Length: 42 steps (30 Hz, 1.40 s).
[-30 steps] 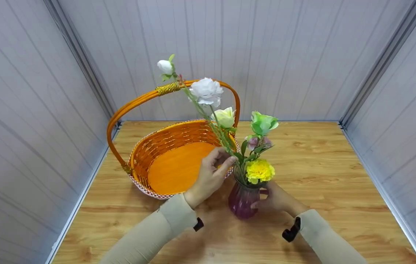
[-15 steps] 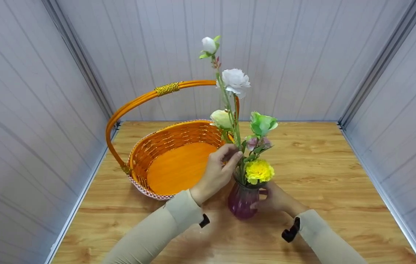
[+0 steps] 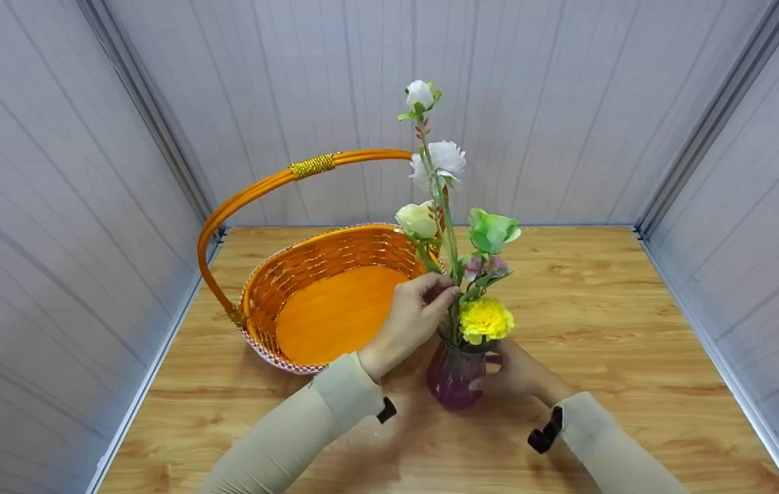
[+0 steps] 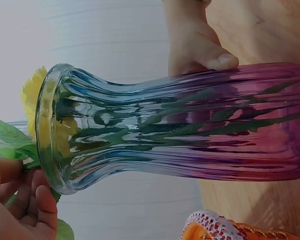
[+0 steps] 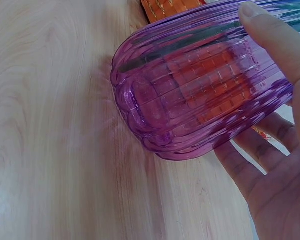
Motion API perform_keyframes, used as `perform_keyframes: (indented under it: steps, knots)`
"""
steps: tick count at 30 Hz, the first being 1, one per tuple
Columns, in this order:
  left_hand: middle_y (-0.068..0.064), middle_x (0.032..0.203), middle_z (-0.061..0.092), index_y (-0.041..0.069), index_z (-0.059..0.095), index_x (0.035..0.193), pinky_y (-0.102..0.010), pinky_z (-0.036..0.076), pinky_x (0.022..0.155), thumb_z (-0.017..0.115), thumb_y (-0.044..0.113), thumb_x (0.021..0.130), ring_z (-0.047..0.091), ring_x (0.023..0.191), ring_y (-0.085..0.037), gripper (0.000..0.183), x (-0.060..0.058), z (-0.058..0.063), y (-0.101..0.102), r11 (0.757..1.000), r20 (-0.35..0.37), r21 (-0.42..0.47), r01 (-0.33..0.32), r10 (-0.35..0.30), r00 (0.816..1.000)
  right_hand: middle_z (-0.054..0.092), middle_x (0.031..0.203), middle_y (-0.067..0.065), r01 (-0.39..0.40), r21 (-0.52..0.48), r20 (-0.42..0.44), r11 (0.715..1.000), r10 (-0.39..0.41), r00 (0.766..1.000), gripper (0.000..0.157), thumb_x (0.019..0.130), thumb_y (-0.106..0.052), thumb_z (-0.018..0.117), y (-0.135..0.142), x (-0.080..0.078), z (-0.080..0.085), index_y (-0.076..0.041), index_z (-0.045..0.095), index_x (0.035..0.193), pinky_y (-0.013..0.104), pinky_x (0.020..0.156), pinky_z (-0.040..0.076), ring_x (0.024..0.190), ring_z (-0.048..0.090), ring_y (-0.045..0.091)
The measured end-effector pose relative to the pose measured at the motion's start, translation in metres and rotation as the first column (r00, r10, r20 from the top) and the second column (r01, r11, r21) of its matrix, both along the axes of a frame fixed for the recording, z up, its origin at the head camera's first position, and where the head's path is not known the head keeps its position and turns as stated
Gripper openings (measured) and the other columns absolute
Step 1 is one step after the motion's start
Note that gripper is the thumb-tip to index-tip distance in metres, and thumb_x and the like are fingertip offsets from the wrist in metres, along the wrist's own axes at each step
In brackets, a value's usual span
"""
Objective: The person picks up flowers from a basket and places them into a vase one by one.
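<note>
A ribbed glass vase [image 3: 454, 377], pink-purple below and clear above, stands upright on the table. My right hand [image 3: 516, 374] holds its right side, thumb on the near face, as the right wrist view shows with the thumb [image 5: 277, 42]. Just above the mouth, my left hand [image 3: 411, 319] pinches a tall green stem [image 3: 449, 237] that carries a white bud [image 3: 420, 95]; a white bloom [image 3: 447, 159] is close beside it. A yellow carnation [image 3: 486, 320], a green rose [image 3: 492, 231] and a cream rose [image 3: 416, 219] rise around it. Stems show through the glass [image 4: 190, 120].
An orange woven basket [image 3: 334, 243] with a tall arched handle [image 3: 252, 192] stands left of the vase, partly behind my left hand. Pale panel walls [image 3: 567, 123] border the wooden table [image 3: 609, 309] at the back and sides.
The tall white-flower stem has swung rightward from leaning over the basket to nearly upright, then sunk slightly. My left hand has shifted right with it. The right hand and vase have stayed put.
</note>
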State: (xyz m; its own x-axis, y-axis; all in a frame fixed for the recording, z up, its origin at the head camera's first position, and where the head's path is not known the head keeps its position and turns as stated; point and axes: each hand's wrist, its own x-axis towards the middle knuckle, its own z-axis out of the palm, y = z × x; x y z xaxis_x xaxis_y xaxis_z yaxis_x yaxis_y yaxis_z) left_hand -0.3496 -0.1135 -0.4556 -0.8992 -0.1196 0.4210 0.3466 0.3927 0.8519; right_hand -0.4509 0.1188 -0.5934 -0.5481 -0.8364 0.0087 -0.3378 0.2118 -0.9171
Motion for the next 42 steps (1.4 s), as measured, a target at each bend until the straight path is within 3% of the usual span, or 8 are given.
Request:
perform_keyframes:
  steps: [8, 15, 23, 28, 42]
  knots:
    - [-0.009, 0.091, 0.081, 0.004, 0.084, 0.104, -0.022, 0.055, 0.071, 0.071, 0.011, 0.103, 0.062, 0.074, -0.007, 0.015, -0.001, 0.003, -0.003, 0.996, 0.089, -0.088, 0.032, -0.024, 0.996, 0.044, 0.169, 0.014, 0.009, 0.009, 0.009, 1.000, -0.009, 1.000, 0.097, 0.088, -0.021, 0.093, -0.001, 0.002, 0.005, -0.016, 0.038, 0.167, 0.068, 0.124, 0.039, 0.155, 0.043, 0.045]
    - [-0.005, 0.090, 0.081, 0.008, 0.085, 0.099, -0.023, 0.056, 0.070, 0.068, 0.014, 0.104, 0.062, 0.074, -0.007, 0.019, -0.001, 0.005, -0.008, 0.972, 0.102, -0.220, 0.087, -0.066, 0.993, 0.042, 0.170, 0.014, -0.005, -0.019, 0.007, 1.000, 0.005, 1.000, 0.096, 0.089, -0.021, 0.092, -0.001, 0.002, 0.005, -0.017, 0.037, 0.168, 0.068, 0.123, 0.039, 0.156, 0.041, 0.045]
    - [-0.005, 0.092, 0.081, 0.007, 0.085, 0.101, -0.023, 0.056, 0.070, 0.079, 0.018, 0.098, 0.063, 0.075, -0.008, 0.013, 0.002, 0.001, -0.015, 0.982, 0.108, -0.183, 0.045, -0.025, 0.994, 0.041, 0.170, 0.015, -0.010, -0.039, -0.003, 0.999, 0.010, 1.000, 0.095, 0.090, -0.018, 0.092, -0.002, 0.001, 0.002, -0.015, 0.037, 0.168, 0.070, 0.122, 0.040, 0.155, 0.041, 0.047]
    - [-0.006, 0.100, 0.081, 0.005, 0.081, 0.112, -0.027, 0.061, 0.076, 0.086, 0.016, 0.091, 0.067, 0.081, -0.010, 0.025, 0.008, -0.001, -0.025, 0.987, 0.159, -0.149, 0.060, -0.036, 0.987, 0.043, 0.168, 0.017, -0.007, -0.024, -0.015, 1.000, 0.007, 1.000, 0.091, 0.091, -0.018, 0.091, -0.003, 0.002, 0.000, -0.013, 0.039, 0.166, 0.070, 0.121, 0.040, 0.154, 0.042, 0.048]
    - [-0.009, 0.099, 0.077, 0.007, 0.079, 0.114, -0.031, 0.059, 0.079, 0.088, 0.019, 0.089, 0.066, 0.085, -0.015, 0.029, 0.019, -0.004, -0.051, 0.988, 0.185, -0.149, 0.032, -0.004, 0.983, 0.049, 0.163, 0.021, 0.015, -0.018, -0.016, 1.000, -0.015, 1.000, 0.089, 0.088, -0.017, 0.092, -0.002, 0.003, 0.000, -0.008, 0.044, 0.162, 0.068, 0.122, 0.041, 0.151, 0.046, 0.048]
